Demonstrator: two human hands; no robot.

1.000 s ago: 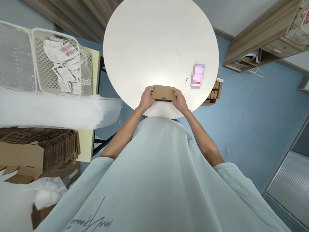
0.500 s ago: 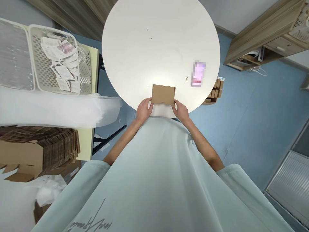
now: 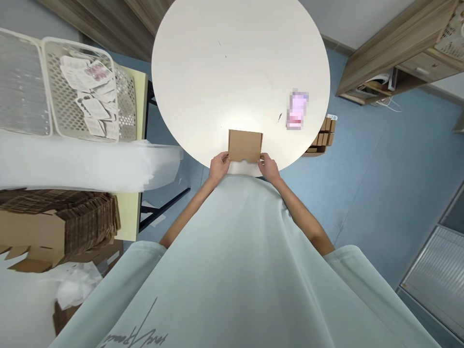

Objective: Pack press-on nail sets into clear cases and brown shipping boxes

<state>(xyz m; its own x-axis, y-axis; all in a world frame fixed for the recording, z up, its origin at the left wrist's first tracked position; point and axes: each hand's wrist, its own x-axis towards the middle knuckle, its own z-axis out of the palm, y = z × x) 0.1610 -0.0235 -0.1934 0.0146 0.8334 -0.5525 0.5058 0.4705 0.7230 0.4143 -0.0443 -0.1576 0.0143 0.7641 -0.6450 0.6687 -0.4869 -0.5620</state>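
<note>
A small brown cardboard box [image 3: 245, 146] is at the near edge of the round white table [image 3: 232, 72], its broad face toward me. My left hand [image 3: 219, 165] grips the box's near left corner with thumb and fingers. At the near right corner, my right hand [image 3: 269, 167] pinches the box in the same way. Whether the box rests on the tabletop or is held slightly above it, I cannot tell. Its underside is hidden.
A blurred pink item [image 3: 297, 111] lies on the table's right side. Left, a side table [image 3: 129, 217] bears a white basket [image 3: 115, 96] of cards, white wrapping sheets [image 3: 72, 162] and stacked flat cardboard [image 3: 90, 222]. Small boxes [image 3: 322, 137] stand low at the right.
The box's near edge has come slightly closer to me, and more of its broad face shows. Both hands have drawn a little inward and nearer, still at its near corners.
</note>
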